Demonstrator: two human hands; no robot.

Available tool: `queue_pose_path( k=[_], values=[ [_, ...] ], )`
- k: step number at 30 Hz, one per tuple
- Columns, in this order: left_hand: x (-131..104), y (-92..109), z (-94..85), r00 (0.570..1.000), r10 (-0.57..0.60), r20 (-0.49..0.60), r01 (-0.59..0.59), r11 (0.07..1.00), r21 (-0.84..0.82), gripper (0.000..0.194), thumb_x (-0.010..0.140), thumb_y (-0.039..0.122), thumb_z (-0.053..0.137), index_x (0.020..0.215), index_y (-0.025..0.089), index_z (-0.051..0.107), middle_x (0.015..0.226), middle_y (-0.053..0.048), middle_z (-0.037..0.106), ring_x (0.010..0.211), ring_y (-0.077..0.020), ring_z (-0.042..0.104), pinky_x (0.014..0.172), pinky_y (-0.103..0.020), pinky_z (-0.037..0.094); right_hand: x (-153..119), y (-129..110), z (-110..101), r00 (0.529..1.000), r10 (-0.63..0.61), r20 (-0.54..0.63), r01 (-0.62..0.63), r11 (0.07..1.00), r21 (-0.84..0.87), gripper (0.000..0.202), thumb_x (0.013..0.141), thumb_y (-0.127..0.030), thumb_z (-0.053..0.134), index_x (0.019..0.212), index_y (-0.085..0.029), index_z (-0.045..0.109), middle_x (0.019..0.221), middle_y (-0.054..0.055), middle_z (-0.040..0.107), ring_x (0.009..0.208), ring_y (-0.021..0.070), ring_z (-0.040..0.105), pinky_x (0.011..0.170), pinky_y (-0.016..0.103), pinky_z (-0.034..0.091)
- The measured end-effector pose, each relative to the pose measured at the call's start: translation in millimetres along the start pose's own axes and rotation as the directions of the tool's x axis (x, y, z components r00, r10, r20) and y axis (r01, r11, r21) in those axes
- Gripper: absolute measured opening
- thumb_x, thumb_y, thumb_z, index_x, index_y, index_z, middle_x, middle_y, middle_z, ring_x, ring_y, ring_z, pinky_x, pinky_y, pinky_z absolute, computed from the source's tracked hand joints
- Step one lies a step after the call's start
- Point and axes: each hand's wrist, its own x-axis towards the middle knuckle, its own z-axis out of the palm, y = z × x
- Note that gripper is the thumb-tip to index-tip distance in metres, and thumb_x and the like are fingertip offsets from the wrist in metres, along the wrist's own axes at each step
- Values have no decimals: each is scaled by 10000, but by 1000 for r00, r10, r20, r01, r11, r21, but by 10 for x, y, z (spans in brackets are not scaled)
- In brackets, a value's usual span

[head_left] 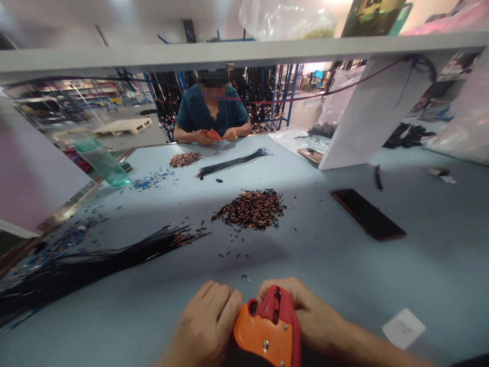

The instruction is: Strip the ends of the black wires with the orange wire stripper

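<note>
At the bottom middle, my right hand [305, 311] is wrapped round the far side of an orange and red wire stripper [263, 331]. The stripper's head points up and away from me, and its lower end runs out of view. My left hand [210, 316] is closed right beside the tool's left edge, knuckles up; whatever its fingers hold is hidden. A small wire scrap [246, 278] lies just beyond both hands. Farther off is a pile of black and copper-coloured cut pieces [255, 209]. A bundle of black wires [114, 265] stretches across the left, with bare copper ends.
Across the table a person [212, 112] holds an orange tool [213, 134]. Near them lie a second pile [185, 159] and a wire bundle [233, 162]. A phone [369, 214] and paper [404, 328] lie right; a green bottle [103, 163] stands left. A shelf [244, 53] spans overhead.
</note>
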Motion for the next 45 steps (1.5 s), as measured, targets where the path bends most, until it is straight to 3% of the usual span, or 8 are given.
queue_pose_path(
  k=[15,27,36,42,45],
  values=[
    [-90,26,26,999,-28,30,26,998,59,136,884,74,421,860,168,517,601,-9,494,531,-159,399,511,-289,288,20,-5,39,999,40,25,-43,990,135,84,668,-206,572,631,-177,502,556,-62,452,515,74,358,500,203,309],
    [-88,21,23,999,-23,33,22,999,23,186,884,76,394,770,221,420,545,27,442,465,-142,359,477,-294,232,10,-40,36,995,59,76,-69,988,139,200,725,-236,643,571,-171,532,530,-56,471,509,80,415,533,210,366],
    [-114,20,34,998,-49,45,50,998,-27,182,880,82,397,772,227,420,551,24,466,459,-141,386,467,-286,252,24,26,40,995,44,87,-56,989,140,147,722,-176,551,576,-158,559,511,-49,498,451,58,358,459,193,279],
    [-48,-87,-29,982,-189,14,188,967,-174,91,879,207,469,944,185,529,655,-18,571,519,-156,508,497,-258,370,38,-15,-30,995,55,78,-63,992,108,265,813,-417,631,750,-161,608,564,-42,528,446,67,380,433,185,289],
    [-15,-124,-102,911,-411,37,402,862,-308,112,871,212,528,976,191,561,733,-27,621,568,-147,563,550,-242,431,23,-96,-106,998,50,-32,-48,996,78,319,811,-482,649,798,-167,596,588,-38,538,482,78,393,470,198,303]
  ],
)
